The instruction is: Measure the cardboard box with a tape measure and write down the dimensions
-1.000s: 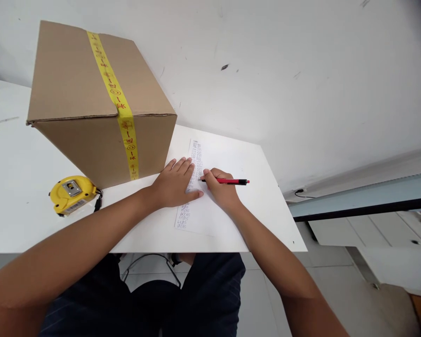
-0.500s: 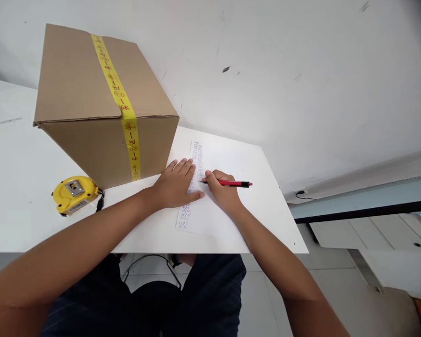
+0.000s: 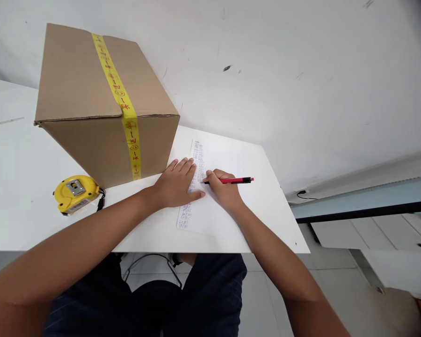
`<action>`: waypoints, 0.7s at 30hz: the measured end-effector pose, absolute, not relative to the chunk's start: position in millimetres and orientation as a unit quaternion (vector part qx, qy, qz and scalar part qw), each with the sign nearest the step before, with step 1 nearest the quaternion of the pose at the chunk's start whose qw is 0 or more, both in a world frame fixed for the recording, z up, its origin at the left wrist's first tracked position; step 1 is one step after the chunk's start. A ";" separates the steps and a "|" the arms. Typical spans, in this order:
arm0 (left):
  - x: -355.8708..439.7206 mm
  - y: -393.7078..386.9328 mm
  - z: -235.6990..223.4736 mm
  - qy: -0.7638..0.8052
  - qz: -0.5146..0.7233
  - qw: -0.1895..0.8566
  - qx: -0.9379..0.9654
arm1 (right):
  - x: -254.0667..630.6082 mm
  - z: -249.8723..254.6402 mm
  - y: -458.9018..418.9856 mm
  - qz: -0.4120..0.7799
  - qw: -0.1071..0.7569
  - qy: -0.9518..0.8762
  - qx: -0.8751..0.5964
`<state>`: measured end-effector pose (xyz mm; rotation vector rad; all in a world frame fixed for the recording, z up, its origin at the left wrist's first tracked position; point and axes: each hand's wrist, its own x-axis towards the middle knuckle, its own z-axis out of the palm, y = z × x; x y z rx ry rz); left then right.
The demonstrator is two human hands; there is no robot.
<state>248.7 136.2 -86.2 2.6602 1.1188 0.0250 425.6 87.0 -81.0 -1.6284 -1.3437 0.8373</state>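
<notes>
A white sheet of paper [image 3: 199,222] lies on the table, with handwritten lines in blue ink down its left side. Flat on the sheet's left edge rests my left hand [image 3: 177,183], fingers stretched and thumb out, covering some of the writing. My right hand [image 3: 225,191] grips a red and black pen [image 3: 233,180], its tip at the paper just right of my left thumb and fingers. Close behind my left hand stands a cardboard box [image 3: 150,145], closed with yellow printed tape. A yellow tape measure [image 3: 76,193] sits left of my left forearm, by the box's lower corner.
The white table [image 3: 273,220] ends at the right and along the front edge by my legs. A marked white wall [image 3: 266,70] rises behind it. Beyond the right end, a black cable [image 3: 303,194] hangs near the wall's base.
The pen has tilted very slightly in my right hand, its tip still at the paper. My left hand stays in place; the whole view has shifted a little.
</notes>
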 end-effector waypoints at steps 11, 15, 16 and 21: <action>248.9 136.5 -87.0 0.382 0.008 0.128 0.915 | 424.2 -83.1 86.7 0.317 0.434 -0.518 -0.665; 248.9 136.6 -87.5 0.383 0.015 0.132 0.914 | 423.5 -82.0 86.6 0.324 0.422 -0.530 -0.660; 249.0 136.4 -87.6 0.383 0.017 0.134 0.914 | 423.4 -81.8 86.5 0.325 0.421 -0.533 -0.658; 248.4 135.8 -87.8 0.382 0.015 0.132 0.914 | 423.4 -82.1 86.9 0.320 0.428 -0.534 -0.655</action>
